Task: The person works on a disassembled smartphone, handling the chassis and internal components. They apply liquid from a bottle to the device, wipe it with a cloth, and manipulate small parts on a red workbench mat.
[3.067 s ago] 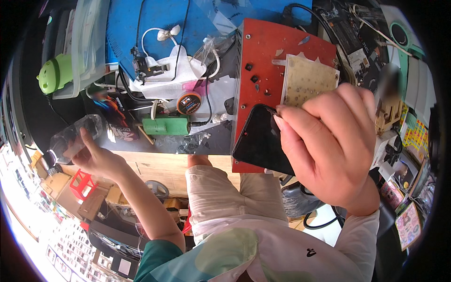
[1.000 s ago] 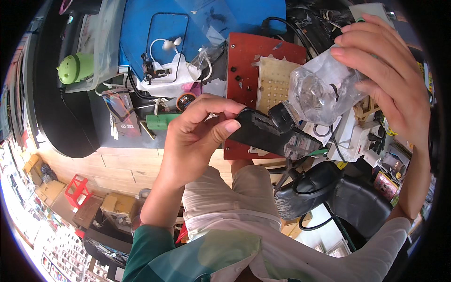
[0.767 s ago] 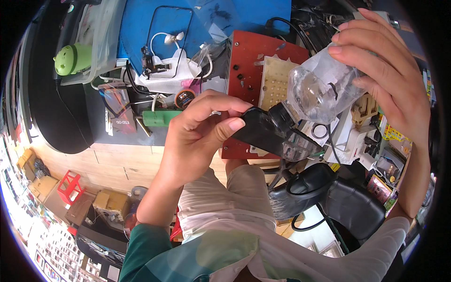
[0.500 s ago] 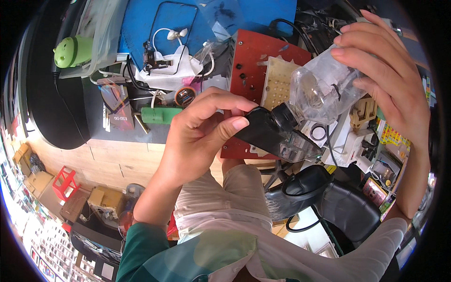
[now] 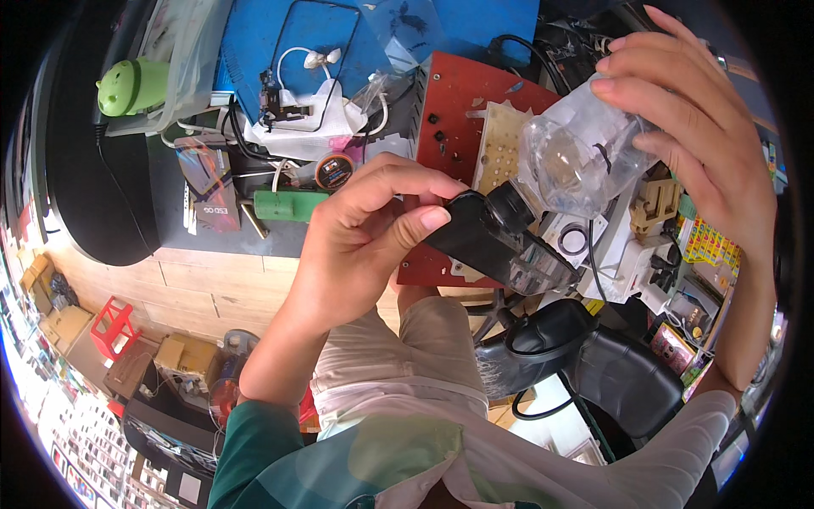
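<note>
My left hand (image 5: 373,229) is closed, thumb and index finger pinching one edge of a thin black glossy panel (image 5: 475,242), which looks like a phone screen. The panel is tilted, and its far end reflects the things around it. My right hand (image 5: 691,127) grips a clear plastic bottle (image 5: 577,157), fingers along one side and thumb on the other. The bottle lies tipped over, its black cap (image 5: 510,208) pointing down-left at the panel. Cap and panel overlap here; I cannot tell whether they touch, nor whether liquid comes out.
Beneath my hands lies a red board (image 5: 449,93) with a cream perforated pad (image 5: 500,148). A blue mat (image 5: 475,25) spreads behind it. Left of it are a green cylinder (image 5: 284,205), a small round tin (image 5: 334,171) and cables. A black padded chair (image 5: 627,365) stands at lower right.
The bottle has tilted slightly, and my right fingers have shifted a little up and left with it. My left hand keeps its pinch on the panel almost unmoved.
</note>
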{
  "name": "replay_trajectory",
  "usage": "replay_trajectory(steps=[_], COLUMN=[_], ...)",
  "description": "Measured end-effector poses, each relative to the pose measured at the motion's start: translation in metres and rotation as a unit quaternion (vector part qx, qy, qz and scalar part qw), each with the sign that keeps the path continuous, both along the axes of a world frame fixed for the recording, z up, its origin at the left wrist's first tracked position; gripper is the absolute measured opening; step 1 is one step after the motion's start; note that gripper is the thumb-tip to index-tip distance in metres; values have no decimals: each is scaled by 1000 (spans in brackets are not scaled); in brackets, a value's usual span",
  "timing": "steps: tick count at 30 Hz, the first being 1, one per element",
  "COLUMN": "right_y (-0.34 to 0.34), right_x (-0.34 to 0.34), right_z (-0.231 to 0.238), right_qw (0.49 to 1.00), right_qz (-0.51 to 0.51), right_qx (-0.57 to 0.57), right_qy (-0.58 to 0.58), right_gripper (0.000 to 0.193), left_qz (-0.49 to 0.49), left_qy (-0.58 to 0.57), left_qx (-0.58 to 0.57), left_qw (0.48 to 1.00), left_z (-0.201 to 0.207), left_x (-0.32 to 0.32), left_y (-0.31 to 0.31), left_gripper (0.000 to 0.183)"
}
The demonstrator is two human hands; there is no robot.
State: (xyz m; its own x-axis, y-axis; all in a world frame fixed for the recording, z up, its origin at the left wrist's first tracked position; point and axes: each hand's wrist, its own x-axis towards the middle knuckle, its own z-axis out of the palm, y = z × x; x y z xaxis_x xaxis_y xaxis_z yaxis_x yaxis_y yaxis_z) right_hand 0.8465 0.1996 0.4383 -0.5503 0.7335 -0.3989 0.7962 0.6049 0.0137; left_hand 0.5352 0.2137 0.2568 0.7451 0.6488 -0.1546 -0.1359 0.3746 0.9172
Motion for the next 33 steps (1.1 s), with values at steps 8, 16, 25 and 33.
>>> replay_trajectory(steps=[8, 16, 25, 33], right_y=[-15, -90, -80, -56], right_x=[21, 51, 5, 10], right_z=[6, -42, -79, -146], right_qw=[996, 818, 610, 579], right_qz=[-83, -335, -482, -482], right_qx=[1, 53, 152, 106], right_qy=[44, 465, 610, 649], right_gripper=[53, 75, 77, 72], left_qz=[15, 16, 12, 19], left_qy=[-20, -2, 14, -6], left_qx=[8, -33, -43, -24], left_qw=[1000, 999, 999, 1000], left_z=[-6, 1, 7, 2], left_x=[2, 3, -1, -6], left_y=[-2, -3, -7, -14], left_gripper=[22, 23, 22, 22])
